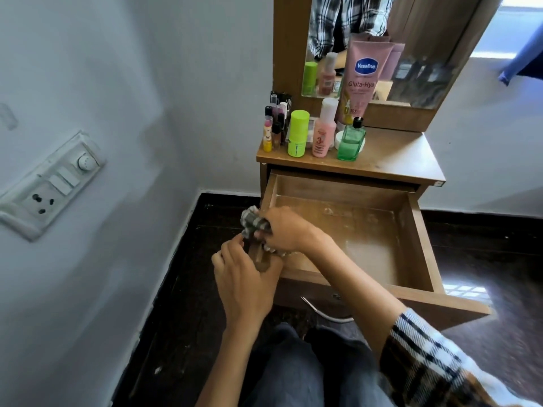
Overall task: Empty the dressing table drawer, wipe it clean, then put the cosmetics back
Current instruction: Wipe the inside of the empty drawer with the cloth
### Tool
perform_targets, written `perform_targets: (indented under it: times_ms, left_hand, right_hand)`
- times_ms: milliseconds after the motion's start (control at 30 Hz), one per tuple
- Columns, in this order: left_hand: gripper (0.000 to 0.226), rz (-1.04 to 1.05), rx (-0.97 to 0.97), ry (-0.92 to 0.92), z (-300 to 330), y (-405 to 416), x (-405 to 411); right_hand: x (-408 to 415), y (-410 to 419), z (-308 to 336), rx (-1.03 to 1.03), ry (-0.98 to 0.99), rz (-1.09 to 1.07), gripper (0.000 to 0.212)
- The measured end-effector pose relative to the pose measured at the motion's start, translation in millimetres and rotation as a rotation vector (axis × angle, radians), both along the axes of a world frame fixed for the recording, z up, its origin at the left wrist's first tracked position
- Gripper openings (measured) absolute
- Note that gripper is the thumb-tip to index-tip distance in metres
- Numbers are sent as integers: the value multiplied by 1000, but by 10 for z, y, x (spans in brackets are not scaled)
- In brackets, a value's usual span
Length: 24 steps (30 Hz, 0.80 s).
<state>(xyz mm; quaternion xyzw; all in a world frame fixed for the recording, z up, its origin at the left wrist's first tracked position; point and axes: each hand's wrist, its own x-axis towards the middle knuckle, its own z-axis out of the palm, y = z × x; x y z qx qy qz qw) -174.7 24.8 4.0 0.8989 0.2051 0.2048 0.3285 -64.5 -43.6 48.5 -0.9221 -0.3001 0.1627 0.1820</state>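
while the big drawer (346,227) sits pulled out and bare inside, your bottles (317,133) all stand on the table top (396,160) at twelve o'clock. your right hand (286,230) squeezes the checked cloth (252,224) at the drawer's nine o'clock wall. your left hand (245,279) grips the drawer's front corner at seven o'clock.
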Motion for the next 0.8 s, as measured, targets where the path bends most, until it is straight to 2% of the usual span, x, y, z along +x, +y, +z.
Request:
perform_targets:
  times_ms: [67,167,233,333,433,500,667,800]
  left_hand:
    - [85,-18,26,3,19,10,-31]
    - [108,-21,68,29,52,13,-64]
    - [119,-11,101,56,72,16,-67]
    - [124,-14,115,76,81,33,-54]
    - [128,-25,119,108,71,40,-41]
    - [132,-31,134,135,65,39,-45]
    - [138,-39,126,174,58,50,-36]
    - [139,-46,117,184,49,45,-36]
  right_hand:
    - [-122,-42,21,-18,43,39,15]
    - [-232,-98,120,-5,72,64,32]
    - [-255,-94,149,-18,49,76,32]
    - [-248,-38,100,-50,-20,103,6]
    - [-135,-21,38,-8,-50,82,37]
    - [17,-22,54,13,-67,5,45]
    - [535,46,92,-4,-162,-175,26]
    - [790,145,124,-69,-269,-300,24]
